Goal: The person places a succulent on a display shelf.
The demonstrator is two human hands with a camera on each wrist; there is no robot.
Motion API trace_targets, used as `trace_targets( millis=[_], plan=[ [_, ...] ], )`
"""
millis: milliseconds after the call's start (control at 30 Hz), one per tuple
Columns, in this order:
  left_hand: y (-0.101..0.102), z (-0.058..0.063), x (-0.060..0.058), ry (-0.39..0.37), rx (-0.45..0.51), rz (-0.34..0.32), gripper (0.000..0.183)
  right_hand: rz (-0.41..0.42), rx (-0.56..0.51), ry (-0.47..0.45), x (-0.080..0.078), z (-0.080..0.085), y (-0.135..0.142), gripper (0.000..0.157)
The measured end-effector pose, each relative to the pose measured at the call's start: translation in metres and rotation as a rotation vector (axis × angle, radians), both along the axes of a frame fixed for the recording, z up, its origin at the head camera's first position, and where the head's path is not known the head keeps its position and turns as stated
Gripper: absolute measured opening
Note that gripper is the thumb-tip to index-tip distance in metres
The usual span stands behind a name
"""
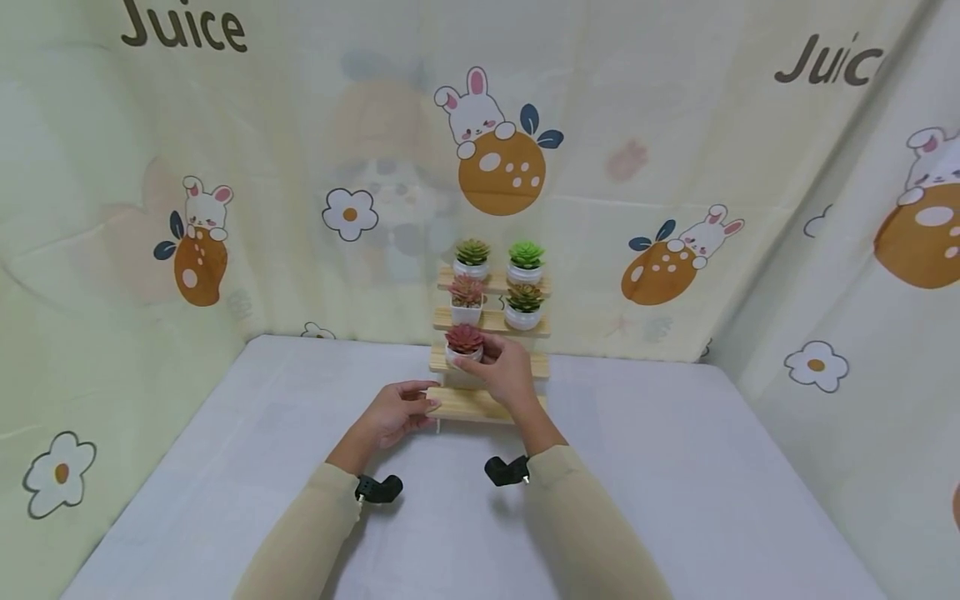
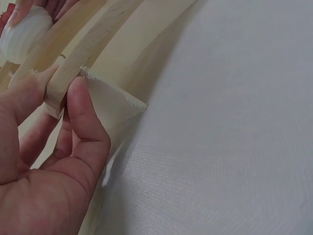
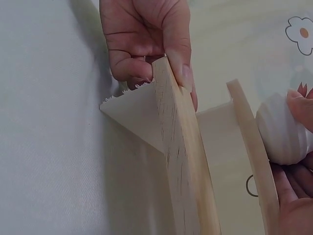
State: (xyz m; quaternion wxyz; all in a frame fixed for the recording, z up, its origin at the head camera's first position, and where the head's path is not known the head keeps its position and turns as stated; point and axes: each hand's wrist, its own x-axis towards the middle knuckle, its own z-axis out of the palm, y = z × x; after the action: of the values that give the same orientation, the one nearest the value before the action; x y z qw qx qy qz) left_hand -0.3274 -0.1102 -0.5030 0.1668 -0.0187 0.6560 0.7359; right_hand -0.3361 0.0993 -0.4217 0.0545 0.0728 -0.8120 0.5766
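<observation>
A four-tier wooden plant stand (image 1: 480, 403) with white side supports stands at the back of the table. My left hand (image 1: 396, 412) pinches the left end of its lowest board, thumb on top and fingers below; the left wrist view shows this grip on the board (image 2: 78, 54) closely. A red artificial succulent (image 1: 464, 339) in a ribbed white pot is in my right hand (image 1: 512, 373), held between thumb and fingers. Its pot (image 3: 281, 129) is right at the second-lowest board (image 3: 252, 147) in the right wrist view, near that board's left end.
Above, a pink succulent (image 1: 467, 302) and a brown-green one (image 1: 524, 307) share a tier. On the top tier are a dark green succulent (image 1: 472, 260) and a bright green one (image 1: 525, 262). A printed curtain (image 1: 285, 125) hangs right behind the white-covered table (image 1: 660, 467).
</observation>
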Motion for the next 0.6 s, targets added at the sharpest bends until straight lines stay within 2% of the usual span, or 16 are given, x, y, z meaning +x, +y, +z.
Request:
trace_targets(
  millis=[233, 467, 600],
  plan=[
    [0.0003, 0.0029, -0.0015, -0.01, -0.01, -0.003, 0.043, 0.0, 0.021, -0.009, -0.0022, 0.0013, 0.0022, 0.055],
    [0.0002, 0.0046, -0.0004, 0.027, 0.004, -0.009, 0.045, 0.005, 0.041, 0.019, -0.0049, 0.0002, 0.0048, 0.058],
    [-0.003, 0.0064, 0.0007, 0.089, -0.107, -0.026, 0.049, 0.0, 0.03, 0.044, -0.0008, -0.0016, 0.0097, 0.06]
  ],
)
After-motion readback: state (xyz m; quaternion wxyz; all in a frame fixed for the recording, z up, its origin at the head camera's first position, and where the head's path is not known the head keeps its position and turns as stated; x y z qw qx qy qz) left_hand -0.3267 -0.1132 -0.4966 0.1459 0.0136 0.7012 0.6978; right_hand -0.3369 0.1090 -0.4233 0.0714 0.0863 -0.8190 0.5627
